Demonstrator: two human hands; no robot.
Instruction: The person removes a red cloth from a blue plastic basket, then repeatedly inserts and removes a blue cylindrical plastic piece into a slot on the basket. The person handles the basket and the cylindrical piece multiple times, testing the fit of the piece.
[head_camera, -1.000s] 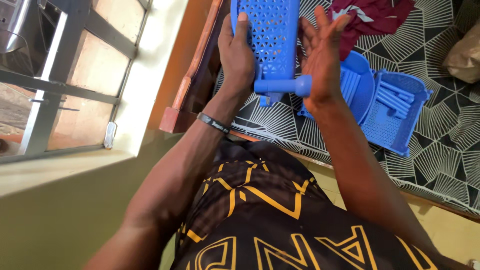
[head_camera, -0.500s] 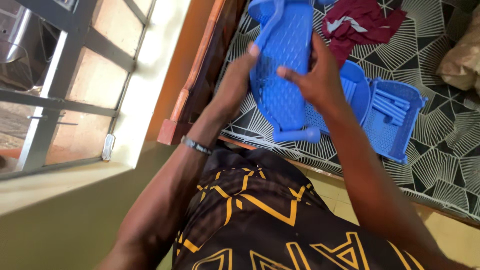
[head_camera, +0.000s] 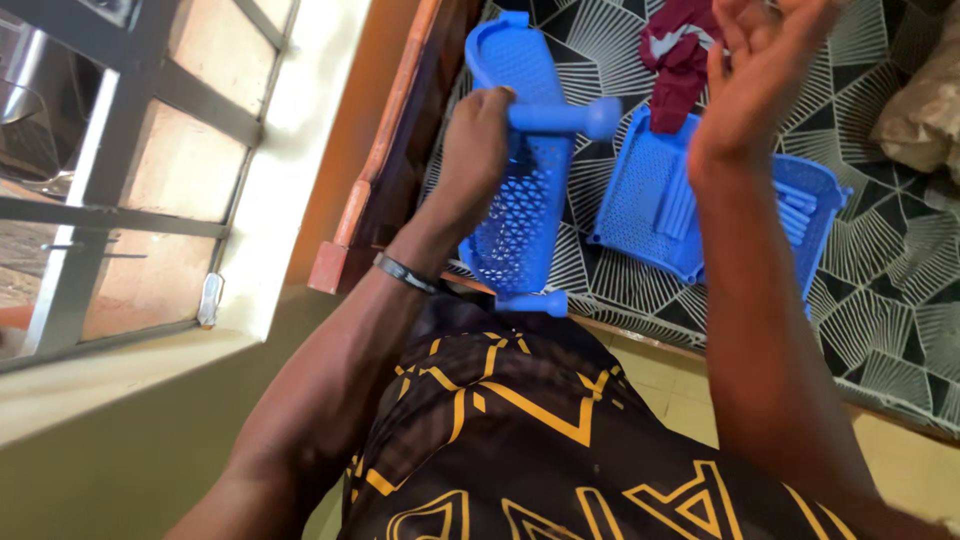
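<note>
Patterned bedding (head_camera: 900, 290) carries loose blue shelf parts (head_camera: 650, 210) near its edge. Left hand (head_camera: 478, 150) grips the blue perforated panel (head_camera: 520, 200), long axis pointing away. Right hand (head_camera: 760, 80) is spread, empty, beside it.

**Materials and Finish: Findings**

Perforated panel (head_camera: 525, 190) in the left hand (head_camera: 478, 150): blue moulded plastic, smooth, slight sheen, with round plastic pegs. Second blue tray (head_camera: 650, 200) and loose rods (head_camera: 795, 200): same plastic, same finish. Bed cover (head_camera: 900, 290): woven cloth, matt, black with white line print. Maroon garment (head_camera: 680, 60): soft cloth, matt. Bed frame (head_camera: 385, 140): wood, semi-gloss varnish. Window bars (head_camera: 120, 130): painted metal. Wristband (head_camera: 405, 272): dark, glossy.
</note>
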